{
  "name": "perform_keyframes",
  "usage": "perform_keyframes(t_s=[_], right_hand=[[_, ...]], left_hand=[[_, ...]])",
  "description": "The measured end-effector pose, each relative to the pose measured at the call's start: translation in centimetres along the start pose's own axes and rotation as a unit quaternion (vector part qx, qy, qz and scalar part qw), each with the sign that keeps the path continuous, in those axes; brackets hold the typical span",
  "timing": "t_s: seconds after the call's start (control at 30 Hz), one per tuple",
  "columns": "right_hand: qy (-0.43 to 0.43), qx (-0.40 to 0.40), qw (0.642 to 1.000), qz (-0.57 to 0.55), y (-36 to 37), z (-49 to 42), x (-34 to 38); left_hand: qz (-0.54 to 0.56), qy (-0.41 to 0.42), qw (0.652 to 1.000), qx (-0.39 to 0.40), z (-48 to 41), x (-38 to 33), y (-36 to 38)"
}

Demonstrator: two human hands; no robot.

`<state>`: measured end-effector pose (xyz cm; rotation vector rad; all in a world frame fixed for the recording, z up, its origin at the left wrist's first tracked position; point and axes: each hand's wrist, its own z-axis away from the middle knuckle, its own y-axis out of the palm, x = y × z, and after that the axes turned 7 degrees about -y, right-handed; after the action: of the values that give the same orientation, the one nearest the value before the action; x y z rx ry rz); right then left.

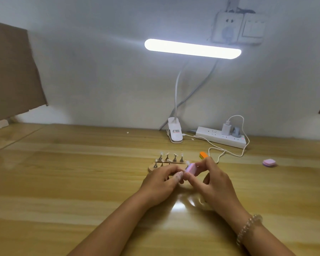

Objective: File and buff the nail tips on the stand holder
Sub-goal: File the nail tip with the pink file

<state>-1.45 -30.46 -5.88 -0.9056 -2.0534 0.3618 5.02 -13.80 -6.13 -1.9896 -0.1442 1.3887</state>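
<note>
A wooden stand holder (151, 168) lies on the table with several metal pegs, each topped by a clear nail tip (167, 156). My right hand (213, 180) pinches a small pink buffer block (191, 169) just in front of the stand's right end. My left hand (161, 183) has its fingers curled and pinches something small against the block's lower left corner; the item itself is too blurred to name. Both hands cover the stand's near right part.
An orange buffer block (203, 155) lies right behind my right hand. Another pink block (269, 162) sits far right. A clip lamp (175, 132), a white power strip (220, 137) and a looping white cable (229, 153) occupy the back of the wooden table (72, 182).
</note>
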Motion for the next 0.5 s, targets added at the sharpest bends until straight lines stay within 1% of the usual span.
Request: perform_keyframes(t_s=[0.07,0.1,0.17,0.2,0.23,0.27,0.33,0.43,0.5], right_hand=[[-0.038,0.045,0.998,-0.016,0.23,0.29,0.29],[-0.038,0.056,0.997,-0.035,0.29,0.32,0.38],[-0.008,0.023,0.999,-0.04,0.16,0.12,0.04],[-0.002,0.005,1.0,-0.025,0.04,0.06,-0.13],[-0.01,0.007,1.0,-0.011,0.0,0.07,-0.18],[-0.027,0.027,0.999,-0.009,0.07,0.19,-0.09],[-0.037,0.059,0.997,-0.025,0.3,0.35,0.1],[-0.006,0.011,1.0,-0.022,0.17,0.0,-0.23],[-0.012,0.02,1.0,-0.017,0.15,0.07,-0.27]], left_hand=[[0.019,0.001,1.0,-0.001,0.04,-0.05,-0.06],[0.026,-0.001,1.0,-0.002,0.02,-0.05,-0.13],[0.026,-0.003,1.0,0.0,-0.02,-0.04,-0.14],[0.022,-0.002,1.0,0.003,-0.03,-0.04,-0.12],[0.021,-0.001,1.0,0.006,-0.02,-0.04,-0.13],[0.022,0.001,1.0,0.008,0.01,-0.03,-0.16],[0.026,-0.001,1.0,0.007,0.04,-0.08,-0.3],[0.026,-0.006,1.0,0.008,0.04,-0.03,-0.3],[0.024,-0.003,1.0,0.009,0.0,0.12,-0.3]])
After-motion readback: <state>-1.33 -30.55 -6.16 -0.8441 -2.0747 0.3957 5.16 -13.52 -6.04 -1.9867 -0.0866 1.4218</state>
